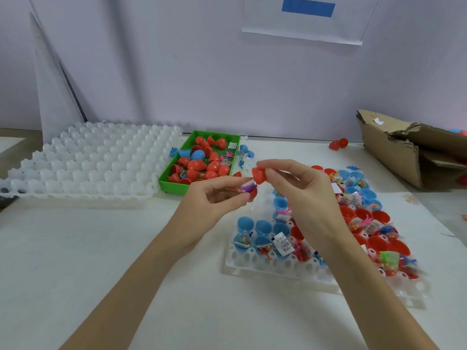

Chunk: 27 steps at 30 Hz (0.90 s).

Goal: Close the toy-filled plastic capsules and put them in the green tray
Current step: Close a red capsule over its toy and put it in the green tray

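Left hand: your left hand [217,192] is pinching the red capsule base [252,192], a purple toy [247,186] poking out of it.
Right hand: your right hand [300,188] is pinching the red cap [259,175] just above that base; the halves are seemingly not touching.
Green tray [174,184]: lying beyond your left hand, holding capsules.
White rack [252,263]: sitting under your right wrist on the bench [88,248], carrying open capsules.

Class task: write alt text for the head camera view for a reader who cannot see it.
Two hands join a red capsule: the left hand holds the toy-filled bottom half, the right hand the red cap. A green tray of closed capsules sits behind.
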Motion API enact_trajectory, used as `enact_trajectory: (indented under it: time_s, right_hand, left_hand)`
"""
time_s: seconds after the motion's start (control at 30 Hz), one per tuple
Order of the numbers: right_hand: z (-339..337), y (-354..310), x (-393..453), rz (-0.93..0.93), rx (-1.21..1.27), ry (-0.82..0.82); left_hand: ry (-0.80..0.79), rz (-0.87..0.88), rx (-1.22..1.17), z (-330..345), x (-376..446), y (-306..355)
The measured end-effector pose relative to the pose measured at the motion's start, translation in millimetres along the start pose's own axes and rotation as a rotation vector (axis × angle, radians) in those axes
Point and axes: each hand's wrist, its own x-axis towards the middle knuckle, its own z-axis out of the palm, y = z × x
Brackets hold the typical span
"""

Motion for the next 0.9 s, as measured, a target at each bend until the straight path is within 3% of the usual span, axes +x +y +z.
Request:
enact_trajectory:
  time_s: [0.13, 0.37, 0.73, 0.9]
  right_hand:
    - [3.8, 1.5, -3.4, 0.035, 0.009, -0.15]
    - [11.1, 5.4, -2.8, 0.02, -0.087, -0.051]
    - [17.7, 8.5, -4.0, -0.03, -0.13, -0.095]
    - [19.6, 12.2, -5.0, -0.051, -0.162, -0.035]
  left_hand:
    - [-0.035, -0.088, -0.054, -5.0, 2.0, -2.4]
    - [0.054, -0.072, 0.014, -2.2, 2.3, -5.7]
    - [0.175, -0.068, -0.053, -2.9, 3.7, -3.4]
    - [0.131, 0.039, 0.082, -5.3, 1.6, -1.9]
